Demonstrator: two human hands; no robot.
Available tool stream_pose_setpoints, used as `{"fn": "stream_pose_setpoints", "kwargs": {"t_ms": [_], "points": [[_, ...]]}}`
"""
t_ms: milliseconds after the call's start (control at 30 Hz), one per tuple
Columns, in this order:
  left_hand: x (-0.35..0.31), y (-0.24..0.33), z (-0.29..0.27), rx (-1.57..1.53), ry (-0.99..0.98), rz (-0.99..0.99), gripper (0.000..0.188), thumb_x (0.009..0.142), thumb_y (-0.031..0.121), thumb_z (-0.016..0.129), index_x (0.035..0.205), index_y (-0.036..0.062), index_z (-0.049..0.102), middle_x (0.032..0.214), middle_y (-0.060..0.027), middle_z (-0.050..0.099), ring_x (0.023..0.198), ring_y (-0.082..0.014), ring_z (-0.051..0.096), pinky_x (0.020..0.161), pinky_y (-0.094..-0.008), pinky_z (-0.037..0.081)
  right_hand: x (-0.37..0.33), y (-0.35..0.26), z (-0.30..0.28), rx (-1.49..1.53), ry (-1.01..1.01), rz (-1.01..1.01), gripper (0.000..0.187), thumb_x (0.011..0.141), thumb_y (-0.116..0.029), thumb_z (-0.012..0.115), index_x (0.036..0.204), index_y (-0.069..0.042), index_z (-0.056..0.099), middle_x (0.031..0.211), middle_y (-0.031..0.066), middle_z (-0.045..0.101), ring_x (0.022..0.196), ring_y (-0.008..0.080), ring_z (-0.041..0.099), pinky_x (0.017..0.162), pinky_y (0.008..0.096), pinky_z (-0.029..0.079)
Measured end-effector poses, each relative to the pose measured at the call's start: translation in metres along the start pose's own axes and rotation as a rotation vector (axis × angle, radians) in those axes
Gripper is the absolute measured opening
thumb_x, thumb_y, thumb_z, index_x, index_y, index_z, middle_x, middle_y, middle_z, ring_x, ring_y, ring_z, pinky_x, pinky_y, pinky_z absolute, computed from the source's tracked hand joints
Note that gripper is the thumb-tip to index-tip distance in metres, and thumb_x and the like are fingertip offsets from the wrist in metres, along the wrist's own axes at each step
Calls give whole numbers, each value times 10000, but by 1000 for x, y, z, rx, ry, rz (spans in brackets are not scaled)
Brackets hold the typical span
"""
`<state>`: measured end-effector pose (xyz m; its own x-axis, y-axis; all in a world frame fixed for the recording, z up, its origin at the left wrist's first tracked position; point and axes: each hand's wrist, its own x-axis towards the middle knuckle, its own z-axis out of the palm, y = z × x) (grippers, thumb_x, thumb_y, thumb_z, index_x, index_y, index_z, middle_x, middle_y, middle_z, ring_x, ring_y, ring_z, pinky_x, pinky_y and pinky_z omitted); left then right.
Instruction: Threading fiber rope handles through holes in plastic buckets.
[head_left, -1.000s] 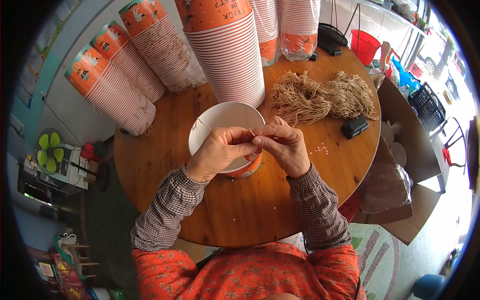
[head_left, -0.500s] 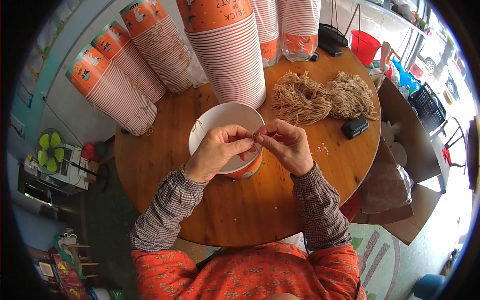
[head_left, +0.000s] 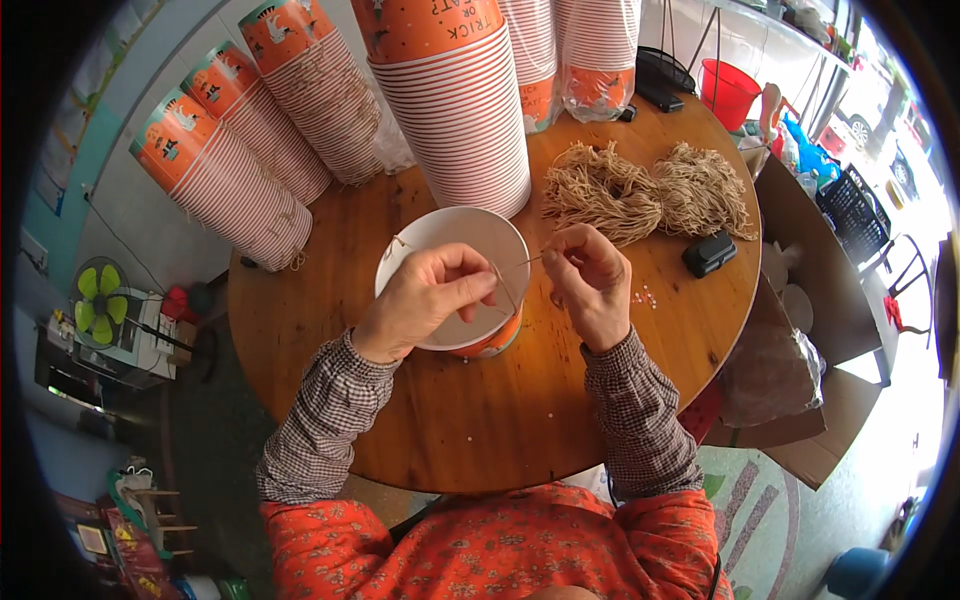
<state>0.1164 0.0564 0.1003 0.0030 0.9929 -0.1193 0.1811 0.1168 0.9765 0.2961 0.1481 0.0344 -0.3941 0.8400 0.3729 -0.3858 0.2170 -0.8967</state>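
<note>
A white-lined paper bucket [head_left: 452, 228] with an orange printed outside stands upright in front of me. Thin tan string [head_left: 518, 265] stretches over its right side, between my two hands. Pinched fingers of my left hand [head_left: 428, 298] grip the string above the bucket's opening. My right hand [head_left: 590, 285] pinches the string's other part just right of the rim, thumb against forefinger. On the bucket's left rim a small knot of string [head_left: 399, 243] shows. Where the string meets the right rim is partly hidden by my left fingers.
A tall stack of paper buckets [head_left: 455, 130] stands right behind; more stacks [head_left: 245, 190] lean at the left. Bundled strings [head_left: 650, 195] and a small black case [head_left: 710, 255] lie on the round wooden table [head_left: 470, 420] to the right. Beyond it is an open cardboard box [head_left: 815, 270].
My hands have drawn apart from a shared pinch. The right hand moved slightly right and up, the left slightly left, and the string now shows taut between them.
</note>
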Motion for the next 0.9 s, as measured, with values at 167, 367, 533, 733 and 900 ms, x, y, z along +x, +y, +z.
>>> {"fn": "stream_pose_setpoints", "kwargs": {"t_ms": [167,367,533,733,900], "points": [[2,0,-5,-218,16,1,142,938,160,584,953,20,600,795,-3,601,623,-45,500,609,-185,422,0,-9,3,-399,-157,-407,102,748,18,644,838,-20,616,782,64,563,663,165,560,590,265,456],[1,-2,13,-197,52,25,153,937,143,581,940,-6,614,764,7,597,639,-48,529,613,-188,446,-4,-6,11,-188,-256,-325,61,795,5,664,848,-7,637,808,49,555,682,112,559,614,235,461],[-6,0,17,-200,28,34,156,938,115,581,985,-24,634,819,-14,632,698,-60,563,680,-200,478,-1,3,7,-94,-224,-233,53,820,-29,682,856,-13,646,800,23,556,662,73,541,607,225,450],[-6,-8,10,-94,-19,34,154,929,128,602,967,-18,634,804,-6,622,713,-63,561,693,-206,472,-3,8,13,-36,-244,-113,42,835,0,677,876,-8,670,836,20,596,788,100,524,679,233,431],[-9,-12,5,-242,65,60,167,932,153,604,959,-9,631,804,-5,612,711,-68,553,702,-211,467,-3,12,19,69,-219,-86,131,850,-82,700,959,-11,690,824,12,593,697,53,543,607,220,445]]}}
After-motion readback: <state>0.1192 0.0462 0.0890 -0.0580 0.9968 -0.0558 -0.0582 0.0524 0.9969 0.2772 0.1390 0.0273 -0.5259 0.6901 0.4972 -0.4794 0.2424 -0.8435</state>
